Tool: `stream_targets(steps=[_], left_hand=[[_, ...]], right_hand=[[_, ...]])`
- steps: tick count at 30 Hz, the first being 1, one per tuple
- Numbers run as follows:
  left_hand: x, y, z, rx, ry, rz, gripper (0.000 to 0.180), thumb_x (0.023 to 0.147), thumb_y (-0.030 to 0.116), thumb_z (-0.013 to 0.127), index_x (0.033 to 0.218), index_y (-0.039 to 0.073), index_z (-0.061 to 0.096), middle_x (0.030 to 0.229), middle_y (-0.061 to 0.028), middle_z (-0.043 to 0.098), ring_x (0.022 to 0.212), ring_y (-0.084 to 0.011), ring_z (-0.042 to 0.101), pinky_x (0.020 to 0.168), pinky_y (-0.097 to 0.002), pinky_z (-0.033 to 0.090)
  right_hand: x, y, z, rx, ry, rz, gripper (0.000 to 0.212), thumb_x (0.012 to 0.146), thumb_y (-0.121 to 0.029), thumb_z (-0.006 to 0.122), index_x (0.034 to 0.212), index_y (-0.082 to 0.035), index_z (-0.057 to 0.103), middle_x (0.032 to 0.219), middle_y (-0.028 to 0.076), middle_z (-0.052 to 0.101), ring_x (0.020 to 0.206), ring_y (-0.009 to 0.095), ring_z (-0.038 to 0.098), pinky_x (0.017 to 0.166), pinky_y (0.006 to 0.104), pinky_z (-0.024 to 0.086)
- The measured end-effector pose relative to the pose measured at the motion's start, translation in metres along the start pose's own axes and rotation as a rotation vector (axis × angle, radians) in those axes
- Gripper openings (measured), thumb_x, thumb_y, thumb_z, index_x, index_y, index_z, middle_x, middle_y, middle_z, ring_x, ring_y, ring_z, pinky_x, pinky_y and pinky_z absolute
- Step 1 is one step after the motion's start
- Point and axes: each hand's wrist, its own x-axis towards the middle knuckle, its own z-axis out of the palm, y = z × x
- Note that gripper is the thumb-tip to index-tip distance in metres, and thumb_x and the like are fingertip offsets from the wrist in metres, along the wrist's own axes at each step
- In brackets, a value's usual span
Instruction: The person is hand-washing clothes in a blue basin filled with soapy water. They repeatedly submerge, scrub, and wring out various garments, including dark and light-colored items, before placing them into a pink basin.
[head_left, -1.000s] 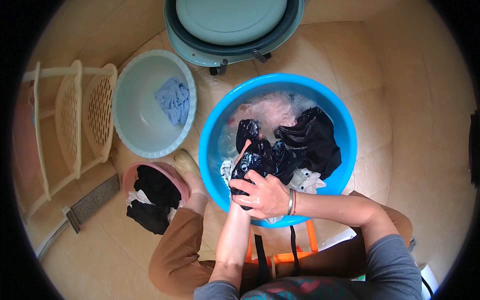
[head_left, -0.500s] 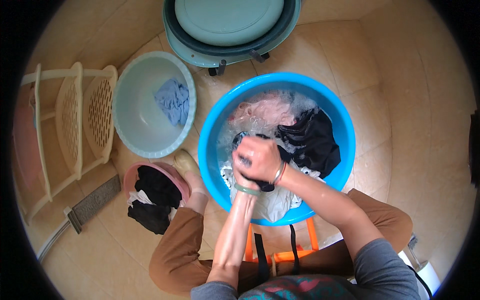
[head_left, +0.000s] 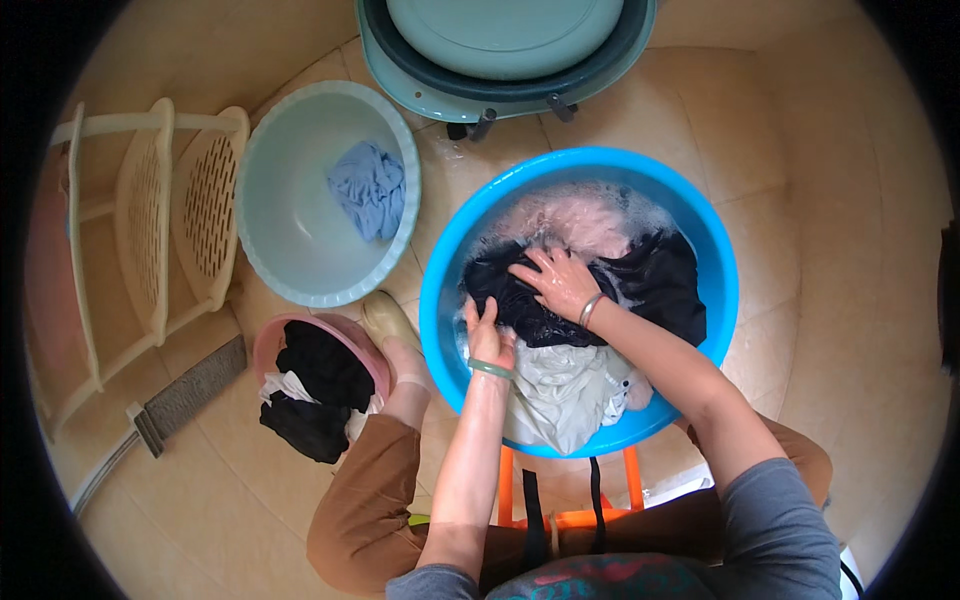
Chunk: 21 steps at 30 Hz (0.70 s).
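Observation:
A blue tub holds soapy water and wet laundry. Spread flat across a black garment, my right hand has its fingers apart. My left hand is beside that garment's left edge, fingers stretched out and palm turned inward; it touches the cloth without visibly gripping it. A pink garment lies among suds at the tub's far side. White cloth is bunched at the near side, and more black fabric lies to the right.
A pale green basin with a light blue cloth stands at left. Below it, a pink basin holds black and white clothes. A cream rack, a grey flat brush-like tool and folded green tubs lie around. An orange stool is nearest me.
My hands were clasped together on a bunched dark cloth. They have come apart, and the black garment now lies spread in the tub under my right hand. The view has shifted slightly.

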Motion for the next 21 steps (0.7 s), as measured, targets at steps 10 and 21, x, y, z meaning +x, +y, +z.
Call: stream_targets(steps=[10, 21], left_hand=[[0.014, 0.019, 0.028, -0.118, -0.347, -0.066, 0.067, 0.090, 0.045, 0.064, 0.144, 0.019, 0.034, 0.139, -0.0041, 0.047, 0.125, -0.0228, 0.047, 0.102, -0.0428, 0.040], [-0.070, 0.031, 0.065, -0.074, -0.393, -0.326, 0.046, 0.098, 0.038, 0.052, 0.136, 0.013, 0.046, 0.119, -0.0054, 0.059, 0.098, -0.0170, 0.060, 0.085, -0.0327, 0.052]], right_hand=[[0.008, -0.033, -0.028, 0.491, 0.395, -0.099, 0.028, 0.067, -0.007, 0.066, 0.094, -0.012, 0.062, 0.091, 0.007, 0.054, 0.086, 0.030, 0.056, 0.076, 0.0396, 0.051], [-0.071, -0.111, -0.128, 0.300, 0.395, -0.339, 0.022, 0.073, -0.033, 0.069, 0.085, -0.017, 0.061, 0.101, -0.001, 0.054, 0.088, 0.016, 0.051, 0.045, 0.0217, 0.042]])
